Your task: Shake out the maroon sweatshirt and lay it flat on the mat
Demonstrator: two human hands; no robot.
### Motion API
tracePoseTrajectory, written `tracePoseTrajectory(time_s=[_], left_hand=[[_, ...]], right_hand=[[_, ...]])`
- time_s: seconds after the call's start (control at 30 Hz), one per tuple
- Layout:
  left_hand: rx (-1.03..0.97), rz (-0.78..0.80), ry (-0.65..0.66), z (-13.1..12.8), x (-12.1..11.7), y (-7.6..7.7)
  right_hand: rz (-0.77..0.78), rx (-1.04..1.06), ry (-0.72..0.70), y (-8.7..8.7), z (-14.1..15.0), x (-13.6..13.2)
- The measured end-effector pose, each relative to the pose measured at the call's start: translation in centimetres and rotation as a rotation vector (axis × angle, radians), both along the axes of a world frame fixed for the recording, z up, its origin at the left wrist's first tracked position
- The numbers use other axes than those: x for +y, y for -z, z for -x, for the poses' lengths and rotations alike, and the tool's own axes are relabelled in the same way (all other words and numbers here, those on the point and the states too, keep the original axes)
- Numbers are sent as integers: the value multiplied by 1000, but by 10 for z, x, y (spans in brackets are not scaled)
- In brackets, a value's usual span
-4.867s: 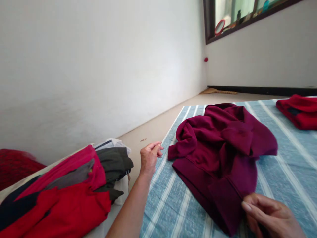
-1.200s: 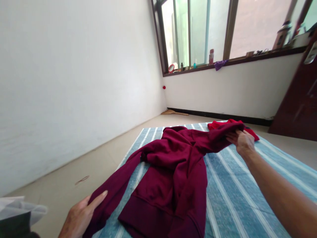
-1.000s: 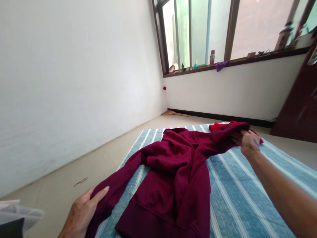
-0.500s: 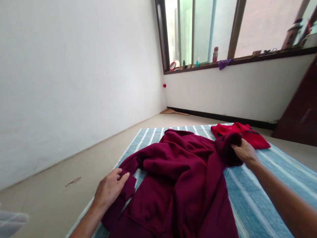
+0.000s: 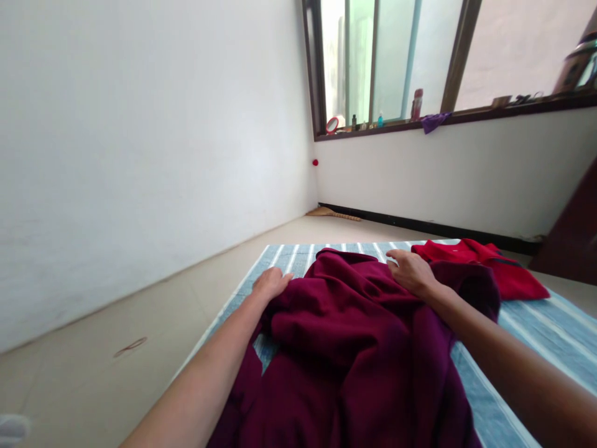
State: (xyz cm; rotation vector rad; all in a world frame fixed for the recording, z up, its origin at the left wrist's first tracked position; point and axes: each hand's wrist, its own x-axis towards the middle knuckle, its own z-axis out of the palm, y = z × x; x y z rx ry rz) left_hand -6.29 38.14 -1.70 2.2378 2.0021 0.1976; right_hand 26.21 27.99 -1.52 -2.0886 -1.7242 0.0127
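Note:
A maroon sweatshirt (image 5: 340, 330) lies spread and wrinkled over a blue-and-white striped cloth (image 5: 536, 336). My left hand (image 5: 272, 283) is at its left shoulder, fingers curled at the fabric's edge and thumb on top; the fingertips are partly hidden. Over the right shoulder is my right hand (image 5: 413, 270), thumb and fingers apart, close above the fabric with nothing visibly gripped. The right sleeve is folded outward beneath my right forearm, partly covered by it.
Folded red clothing (image 5: 485, 264) rests at the far right of the striped cloth. A broom (image 5: 333, 213) lies by the wall corner. A thin loop (image 5: 130, 346) is on the floor at left. Bottles, a mirror (image 5: 333, 125) and a purple cloth (image 5: 435, 122) line the windowsill.
My left hand has moved from the left sleeve up to the shoulder. My right hand has let go of the right cuff and moved left to the other shoulder.

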Motion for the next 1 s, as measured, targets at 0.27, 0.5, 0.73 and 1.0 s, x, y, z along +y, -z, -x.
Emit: tracePoseTrajectory(time_s=[0.27,0.5,0.73,1.0], left_hand=[[-144,327,102,-20,31,20],[-297,416,85,-25,31,30],[-436,243,118,-19,15,0],[-116,-519,-28,8,58,-93]], right_hand=[[281,63,100,52,-19,82],[408,52,56,58,-26,92],[227,-31,56,17,-35,81],[-66,-129,271,-53,-45,91]])
